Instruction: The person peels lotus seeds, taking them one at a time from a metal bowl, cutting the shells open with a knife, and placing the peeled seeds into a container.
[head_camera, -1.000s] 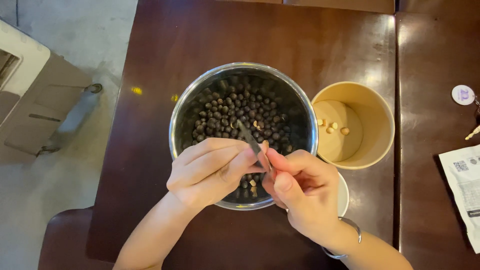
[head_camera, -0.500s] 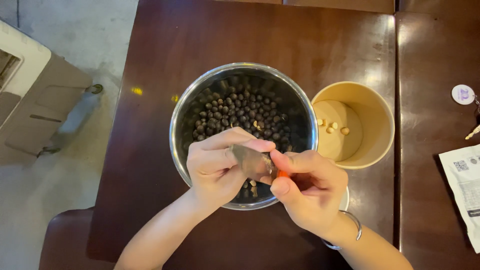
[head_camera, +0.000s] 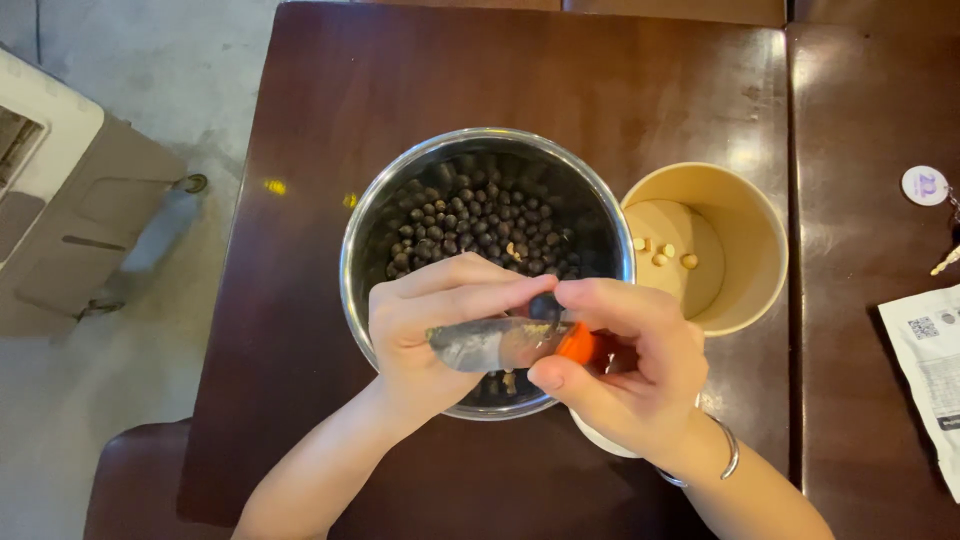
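Note:
A steel bowl (head_camera: 372, 228) full of small dark round seeds (head_camera: 470, 215) stands on a dark wooden table (head_camera: 520, 70). Over its near rim my right hand (head_camera: 625, 375) grips the orange handle of a small knife (head_camera: 495, 343), blade pointing left. My left hand (head_camera: 435, 330) pinches one dark seed (head_camera: 545, 305) against the blade. To the right sits a tan paper cup (head_camera: 745, 215) holding a few pale peeled kernels (head_camera: 665, 253). A bracelet circles my right wrist.
A white round object (head_camera: 600, 440) peeks out under my right hand. A printed paper sheet (head_camera: 925, 370) and a round white tag (head_camera: 924, 185) lie at the right table edge. A cardboard box (head_camera: 70, 215) sits on the floor to the left, a chair seat below.
The knife has turned from upright to lying flat, blade to the left. My left hand has shifted right and now holds a seed at the blade.

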